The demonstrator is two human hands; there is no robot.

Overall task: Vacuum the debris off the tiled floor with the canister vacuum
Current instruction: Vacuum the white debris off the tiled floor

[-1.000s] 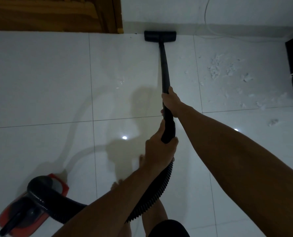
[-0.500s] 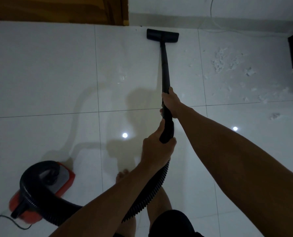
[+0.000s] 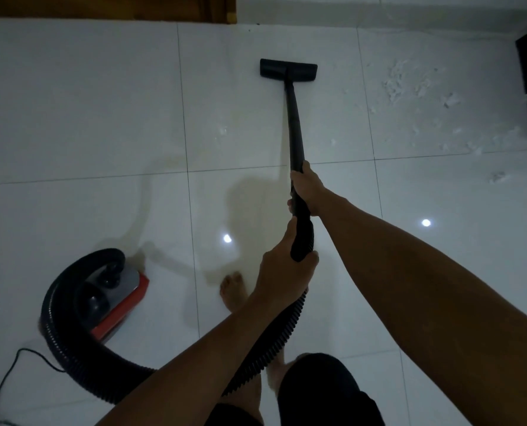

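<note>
The red vacuum [image 3: 114, 305] sits far left of the fingers, its hose [image 3: 274, 342] curving up to them. The brush head [image 3: 288, 69] has come back from the wall. The left hand [image 3: 282, 273] grips the handle end; the right hand [image 3: 306, 187] grips the tube [image 3: 294, 127] just ahead. White scraps [image 3: 409, 84] lie far right.

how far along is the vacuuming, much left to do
Roughly midway at best. The tiles on the left look mostly clean, bar a small fleck left of the wand. In hand: the right hand and left hand grip the wand, floor head on bare tile. Left: the white debris scattered to the right is untouched.
</note>
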